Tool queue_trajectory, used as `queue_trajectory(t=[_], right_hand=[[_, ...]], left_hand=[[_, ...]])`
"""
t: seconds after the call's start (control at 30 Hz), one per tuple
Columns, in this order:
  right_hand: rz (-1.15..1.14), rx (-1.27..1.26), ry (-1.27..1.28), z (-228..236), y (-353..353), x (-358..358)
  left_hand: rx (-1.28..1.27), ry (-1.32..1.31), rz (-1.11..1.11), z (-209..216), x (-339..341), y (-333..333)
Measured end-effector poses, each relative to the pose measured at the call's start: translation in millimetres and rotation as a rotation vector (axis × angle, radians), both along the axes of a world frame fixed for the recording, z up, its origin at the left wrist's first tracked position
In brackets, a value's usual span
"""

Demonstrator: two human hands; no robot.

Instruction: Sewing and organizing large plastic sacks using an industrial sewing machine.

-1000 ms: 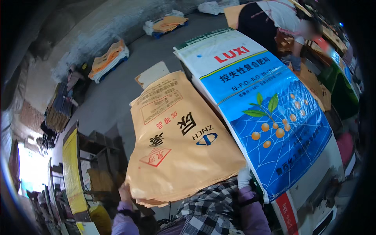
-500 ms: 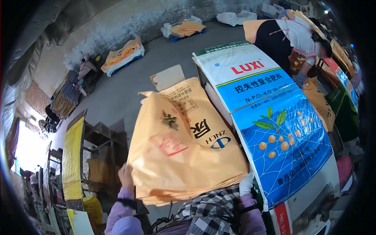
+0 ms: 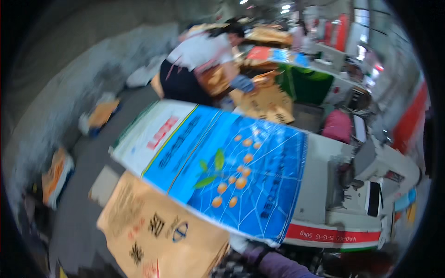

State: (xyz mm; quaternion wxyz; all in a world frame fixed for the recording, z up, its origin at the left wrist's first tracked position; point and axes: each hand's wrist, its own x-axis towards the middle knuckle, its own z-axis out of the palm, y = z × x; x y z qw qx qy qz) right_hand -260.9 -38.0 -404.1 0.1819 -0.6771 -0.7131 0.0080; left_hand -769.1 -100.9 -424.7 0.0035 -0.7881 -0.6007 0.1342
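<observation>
A large blue and white printed sack (image 3: 232, 171) lies flat across a white table (image 3: 320, 185). A tan paper sack (image 3: 157, 231) overlaps its lower left edge and hangs toward me. My right hand (image 3: 238, 242), in a white glove with a purple sleeve behind it, sits at the bottom edge where the two sacks meet. Most of that hand is hidden, so its grip is unclear. My left hand is out of the picture. The whole view is blurred by motion.
Another person (image 3: 199, 65) in a white top bends over tan sacks (image 3: 264, 104) at the far end of the table. A grey-white machine (image 3: 371, 180) stands at the right. Sack piles (image 3: 55, 173) lie on the grey floor at left, beside a green bin (image 3: 306, 83).
The view has swung right and up toward the other person. The tan sack has slid to the lower left of the picture, and my left hand has dropped out of sight.
</observation>
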Motion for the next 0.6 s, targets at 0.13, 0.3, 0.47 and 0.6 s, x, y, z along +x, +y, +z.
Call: queue_trajectory(t=[0.13,0.3,0.47,0.6], right_hand=[[0.261,-0.041,1.071,99,-28,12],[0.552,-0.213,0.136,141,-6,-28],[0.287,-0.334,-0.191,-16,-4,-61],[0.364,-0.513,-0.232,-17,6,-56]], left_hand=[[0.079,-0.187,-0.148,35,38,126],[0.033,-0.379,-0.121,48,46,131],[-0.090,-0.558,-0.093,62,76,127],[-0.220,-0.693,-0.064,76,95,106]])
